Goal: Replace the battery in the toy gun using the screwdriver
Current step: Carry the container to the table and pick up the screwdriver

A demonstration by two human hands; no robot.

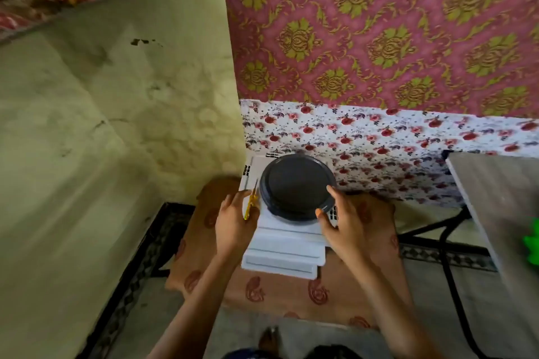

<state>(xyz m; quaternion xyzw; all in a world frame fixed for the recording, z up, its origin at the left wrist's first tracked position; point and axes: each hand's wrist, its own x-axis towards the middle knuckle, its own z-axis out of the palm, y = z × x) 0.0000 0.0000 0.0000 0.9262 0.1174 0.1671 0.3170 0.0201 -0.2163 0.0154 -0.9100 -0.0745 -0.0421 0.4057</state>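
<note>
A yellow-handled screwdriver (pixel 251 202) lies along the left edge of a white stepped box (pixel 284 253), under the fingers of my left hand (pixel 234 220), which grips that edge together with the tool. My right hand (pixel 341 220) clasps the box's right side, thumb and fingertips touching the rim of a dark round plate (pixel 296 185) that rests on top. A bright green plastic thing (pixel 532 237) peeks in at the right frame edge on a grey table; I cannot tell if it is the toy gun. No battery is visible.
The box stands on a brown patterned cloth (pixel 280 291) over a low surface against a floral-papered wall (pixel 364 137). A grey table (pixel 501 207) with black legs stands at the right. A greenish wall (pixel 116 125) closes the left side.
</note>
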